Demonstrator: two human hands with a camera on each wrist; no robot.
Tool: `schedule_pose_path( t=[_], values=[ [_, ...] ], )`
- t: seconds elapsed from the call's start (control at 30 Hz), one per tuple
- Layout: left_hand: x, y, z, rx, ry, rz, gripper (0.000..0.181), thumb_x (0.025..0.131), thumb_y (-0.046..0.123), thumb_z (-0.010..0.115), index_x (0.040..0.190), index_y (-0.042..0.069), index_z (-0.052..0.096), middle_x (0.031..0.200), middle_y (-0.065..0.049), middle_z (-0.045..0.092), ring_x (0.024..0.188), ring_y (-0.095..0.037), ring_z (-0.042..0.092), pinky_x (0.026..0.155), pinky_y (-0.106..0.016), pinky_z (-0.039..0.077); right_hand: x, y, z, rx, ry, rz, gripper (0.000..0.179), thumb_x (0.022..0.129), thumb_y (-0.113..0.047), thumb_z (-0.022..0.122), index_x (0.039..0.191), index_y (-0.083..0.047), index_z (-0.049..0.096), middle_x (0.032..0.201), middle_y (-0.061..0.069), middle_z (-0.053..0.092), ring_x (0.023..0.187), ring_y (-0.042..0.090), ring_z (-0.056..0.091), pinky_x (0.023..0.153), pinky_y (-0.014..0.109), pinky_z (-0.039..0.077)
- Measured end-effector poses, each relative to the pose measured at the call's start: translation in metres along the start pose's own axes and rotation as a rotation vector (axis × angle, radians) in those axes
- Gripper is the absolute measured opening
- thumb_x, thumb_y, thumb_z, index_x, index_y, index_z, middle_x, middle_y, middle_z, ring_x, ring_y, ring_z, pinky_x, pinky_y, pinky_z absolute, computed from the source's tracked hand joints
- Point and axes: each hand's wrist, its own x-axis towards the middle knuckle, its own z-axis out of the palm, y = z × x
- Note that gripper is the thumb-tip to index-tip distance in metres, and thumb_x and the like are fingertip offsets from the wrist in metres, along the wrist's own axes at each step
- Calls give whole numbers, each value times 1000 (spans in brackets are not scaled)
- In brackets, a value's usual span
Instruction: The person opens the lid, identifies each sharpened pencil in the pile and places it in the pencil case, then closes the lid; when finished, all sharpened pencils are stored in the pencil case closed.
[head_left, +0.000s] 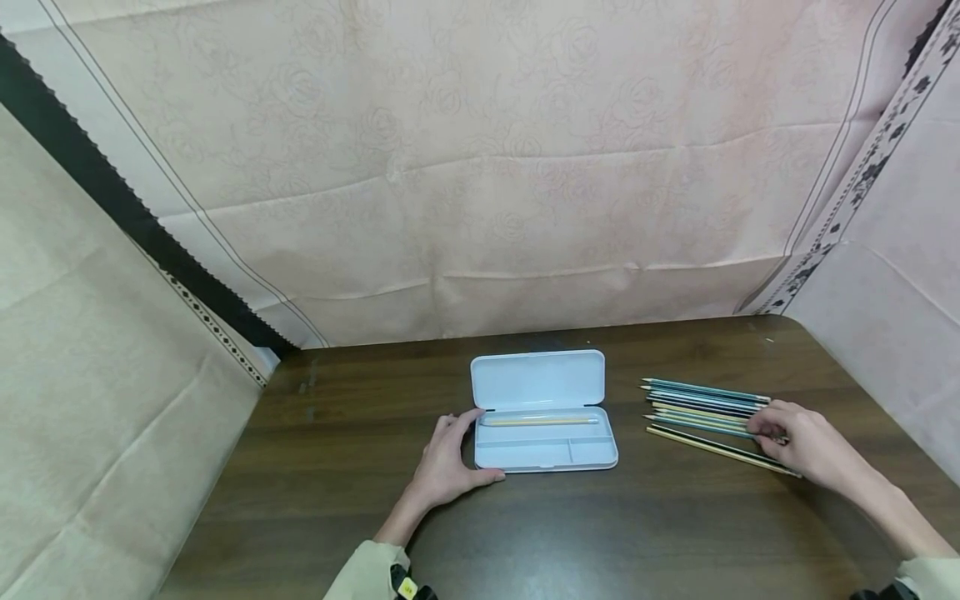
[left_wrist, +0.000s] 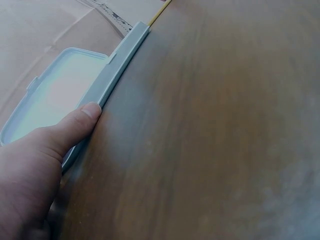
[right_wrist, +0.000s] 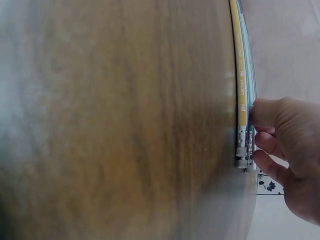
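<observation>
A light blue pencil case point(head_left: 537, 379) lies with its lid folded back on the wooden table. One yellow pencil point(head_left: 540, 422) sits in its rear compartment. My left hand point(head_left: 446, 461) grips the case at its left end, thumb against the front wall and a finger at the hinge side. To the right of the case, several pencils point(head_left: 705, 390) lie side by side, points facing left. My right hand point(head_left: 806, 442) pinches a green pencil point(head_left: 708, 427) near its eraser end. In front of it lies a yellow HB pencil point(right_wrist: 242, 90) beside a dark one, close to the fingertips.
The brown table point(head_left: 547, 533) ends at a pale cloth wall point(head_left: 510, 208) at the back. More cloth stands along the left point(head_left: 112, 375) and right point(head_left: 900, 275) sides. A narrow divider splits the case's front compartment.
</observation>
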Motion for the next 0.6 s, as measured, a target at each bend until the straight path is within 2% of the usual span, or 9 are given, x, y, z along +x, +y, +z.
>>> schedule_pose_path(
  t=[0.17, 0.3, 0.43, 0.53, 0.6],
  values=[
    [0, 0, 0, 0, -1, -5, 93, 70, 51, 89, 147, 19, 47, 131, -10, 52, 126, -33, 42, 92, -59, 41, 1, 0, 0, 0, -29, 2, 40, 56, 11, 85, 79, -16, 67, 77, -16, 53, 66, 0, 47, 57, 15, 36],
    [0, 0, 0, 3, -2, -3, 93, 70, 51, 89, 147, 19, 47, 131, -9, 53, 124, -30, 43, 91, -58, 41, 3, -2, -2, -11, -76, 13, 39, 58, 10, 85, 80, -17, 67, 77, -17, 51, 66, -1, 46, 56, 21, 39],
    [0, -2, 0, 12, 3, 4, 93, 70, 53, 88, 147, 20, 47, 133, -8, 54, 125, -31, 43, 90, -58, 41, 4, -6, -7, -52, -164, 74, 35, 65, 7, 82, 84, -19, 68, 77, -18, 50, 67, -2, 46, 53, 29, 41],
    [1, -3, 1, 14, 5, 11, 93, 70, 54, 88, 147, 20, 47, 132, -8, 53, 126, -32, 42, 90, -58, 41, 5, -8, -9, -87, -236, 120, 32, 69, 4, 80, 86, -21, 69, 76, -19, 48, 67, -2, 45, 52, 30, 40],
    [1, -4, 2, 13, 5, 14, 94, 70, 54, 88, 147, 20, 47, 132, -8, 53, 125, -31, 43, 90, -58, 41, 6, -9, -9, -88, -259, 121, 32, 70, 5, 79, 87, -20, 69, 76, -19, 48, 67, -2, 45, 52, 31, 40]
  ],
)
